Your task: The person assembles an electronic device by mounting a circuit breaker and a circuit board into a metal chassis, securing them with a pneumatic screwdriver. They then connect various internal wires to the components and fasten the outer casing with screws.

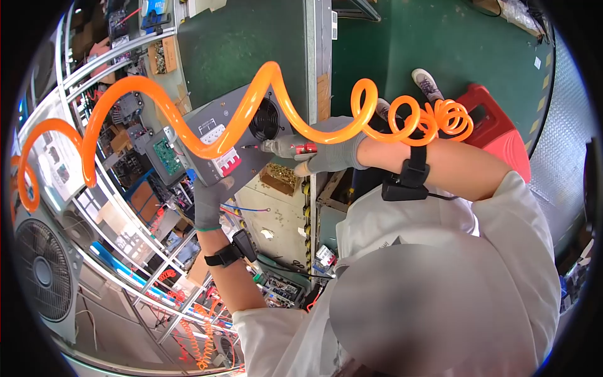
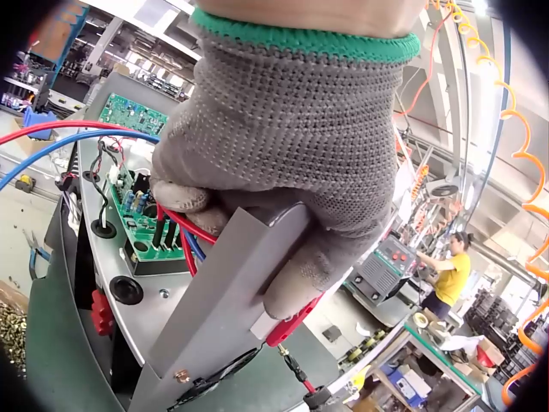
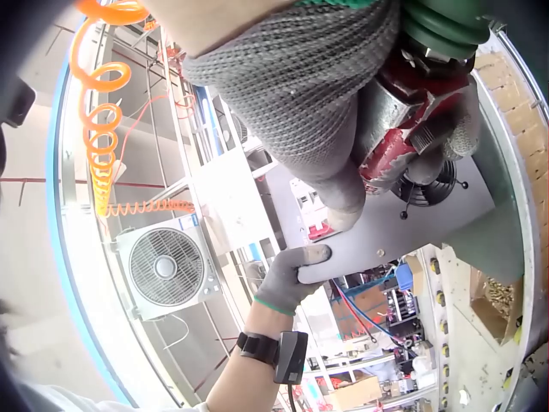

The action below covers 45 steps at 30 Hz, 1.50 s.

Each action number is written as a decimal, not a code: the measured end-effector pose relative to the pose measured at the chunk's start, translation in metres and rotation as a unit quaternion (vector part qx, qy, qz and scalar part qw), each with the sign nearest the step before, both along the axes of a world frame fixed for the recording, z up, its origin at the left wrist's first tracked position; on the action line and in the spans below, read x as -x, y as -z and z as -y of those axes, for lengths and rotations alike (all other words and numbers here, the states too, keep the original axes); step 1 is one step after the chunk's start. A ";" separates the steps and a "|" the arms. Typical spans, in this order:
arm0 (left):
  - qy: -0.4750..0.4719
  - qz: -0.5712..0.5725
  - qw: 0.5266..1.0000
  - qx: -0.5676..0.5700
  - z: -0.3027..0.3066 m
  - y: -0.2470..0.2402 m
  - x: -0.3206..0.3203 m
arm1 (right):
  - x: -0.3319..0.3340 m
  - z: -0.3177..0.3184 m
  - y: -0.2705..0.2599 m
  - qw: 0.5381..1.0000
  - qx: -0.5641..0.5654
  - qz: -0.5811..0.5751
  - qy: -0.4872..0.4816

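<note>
My gloved left hand (image 1: 208,204) grips the edge of a grey metal panel (image 1: 256,162), thumb on one face and fingers on the other in the left wrist view. A round black fan (image 1: 265,119) and a breaker with red switches (image 1: 230,165) are set in the panel. My gloved right hand (image 1: 337,157) holds a red and silver air screwdriver (image 3: 403,120), its tip pointing at the panel near the breaker. Behind the panel, in the left wrist view, lie a green circuit board (image 2: 156,230) and red and blue wires (image 2: 77,130).
An orange coiled hose (image 1: 271,70) hangs across the head view above the work. A box of small brass-coloured parts (image 1: 279,178) stands on the bench beside the panel. Pliers (image 2: 34,254) lie behind it. A person in a yellow shirt (image 2: 452,276) works in the background.
</note>
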<state>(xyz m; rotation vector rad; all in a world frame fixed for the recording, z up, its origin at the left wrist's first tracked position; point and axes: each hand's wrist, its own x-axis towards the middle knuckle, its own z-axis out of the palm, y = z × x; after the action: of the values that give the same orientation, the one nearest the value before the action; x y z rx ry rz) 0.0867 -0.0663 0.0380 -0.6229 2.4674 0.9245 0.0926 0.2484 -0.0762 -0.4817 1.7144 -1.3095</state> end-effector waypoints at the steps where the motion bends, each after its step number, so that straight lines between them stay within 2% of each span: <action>1: -0.005 -0.019 1.000 -0.005 0.002 0.002 -0.001 | -0.001 0.002 -0.001 1.000 0.001 0.002 0.000; 2: -0.011 -0.038 0.999 -0.010 0.004 0.004 -0.003 | -0.035 -0.044 0.031 1.000 0.001 0.004 0.001; 5: 0.027 -0.003 0.999 0.035 0.016 0.005 -0.003 | -0.034 -0.034 0.028 1.000 0.001 0.011 0.001; 7: 0.009 0.002 0.999 0.033 0.012 0.003 -0.004 | -0.033 -0.034 0.032 1.000 0.000 0.015 -0.001; 8: -0.010 0.006 0.999 0.032 0.008 0.002 -0.004 | -0.002 0.014 0.000 1.000 0.001 0.017 -0.002; 9: -0.024 0.012 0.999 0.029 0.013 0.002 -0.004 | -0.002 0.017 -0.002 1.000 0.002 0.019 -0.002; 10: -0.023 0.013 0.999 0.030 0.010 0.001 -0.006 | -0.037 -0.030 0.032 1.000 0.002 0.021 -0.002; 13: -0.065 -0.043 0.994 -0.079 0.008 0.003 -0.007 | -0.033 -0.022 0.027 1.000 0.001 0.026 -0.002; 14: -0.064 -0.043 0.994 -0.079 0.009 0.002 -0.008 | -0.035 -0.019 0.024 1.000 0.002 0.027 -0.002; 16: -0.029 0.010 0.999 0.040 0.009 0.000 -0.008 | -0.038 -0.020 0.025 1.000 0.003 0.027 -0.004; 17: -0.005 0.001 0.998 0.057 0.013 0.003 -0.008 | -0.036 -0.017 0.023 1.000 0.003 0.027 -0.005; 18: -0.006 0.000 0.998 0.058 0.018 0.004 -0.009 | -0.036 -0.016 0.023 1.000 0.004 0.027 -0.006; 20: -0.076 -0.030 0.996 -0.038 0.023 0.004 -0.012 | -0.034 -0.012 0.020 1.000 0.002 0.026 -0.010; 24: -0.052 -0.026 0.998 0.019 0.013 0.004 -0.007 | -0.032 -0.008 0.017 0.999 -0.007 0.028 -0.014; 27: -0.054 0.020 0.996 0.065 0.012 0.003 -0.006 | -0.037 -0.009 0.017 0.999 -0.012 0.031 -0.017; 30: -0.085 -0.020 0.996 -0.001 -0.004 -0.002 -0.009 | -0.038 -0.007 0.017 0.999 -0.011 0.033 -0.018; 31: -0.084 -0.020 0.996 -0.001 -0.002 -0.001 -0.008 | -0.033 -0.003 0.016 0.999 -0.012 0.034 -0.018; 32: -0.055 -0.019 0.998 0.005 0.003 0.001 -0.007 | 0.003 0.044 -0.012 0.999 -0.013 0.035 -0.017; 34: -0.025 -0.018 0.999 0.008 0.010 0.004 -0.006 | 0.009 0.040 -0.008 0.999 -0.017 0.037 -0.017; 36: 0.000 -0.017 1.000 0.013 0.015 0.005 -0.005 | 0.023 0.043 -0.014 0.992 -0.045 0.082 -0.079; 43: 0.000 -0.024 1.000 0.011 0.004 0.004 -0.004 | 0.031 0.038 -0.027 0.997 -0.028 0.027 -0.063; 45: 0.031 -0.019 0.999 0.013 0.002 0.002 -0.003 | 0.029 0.039 -0.026 0.997 -0.034 0.027 -0.064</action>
<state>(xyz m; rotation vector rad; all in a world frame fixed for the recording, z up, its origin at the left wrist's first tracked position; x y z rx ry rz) 0.0895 -0.0678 0.0362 -0.5387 2.5209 0.8897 0.0632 0.2094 -0.0499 -0.5036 1.6494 -1.1596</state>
